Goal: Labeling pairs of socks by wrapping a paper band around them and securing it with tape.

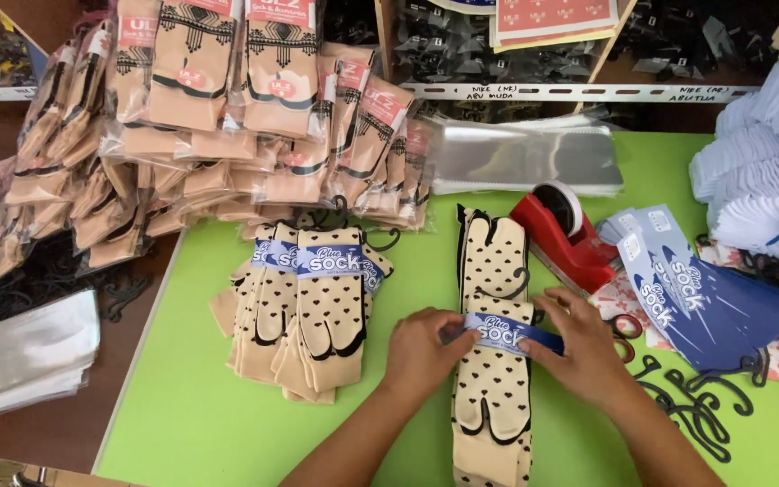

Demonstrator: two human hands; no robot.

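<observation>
Head view. We see the left hand (421, 347) and the right hand (583, 347) both pressed on a blue paper band (511, 334) wrapped across a pair of cream split-toe socks with small dark dots (490, 379), which lies lengthwise on the lime-green bench (191, 424). The fingers of each hand are curled narrow, pinching one end of the band against the sock.

We judge the step in hand to be closing the band around the pair; the next move calls for holding the ends tight while fixing them.

A red tape dispenser (565, 234) stands just beyond the right hand. A stack of already banded dotted socks (313, 311) lies to the left, loose blue bands (687, 298) and black plastic hooks (691, 406) to the right, bagged socks (209, 108) behind.
</observation>
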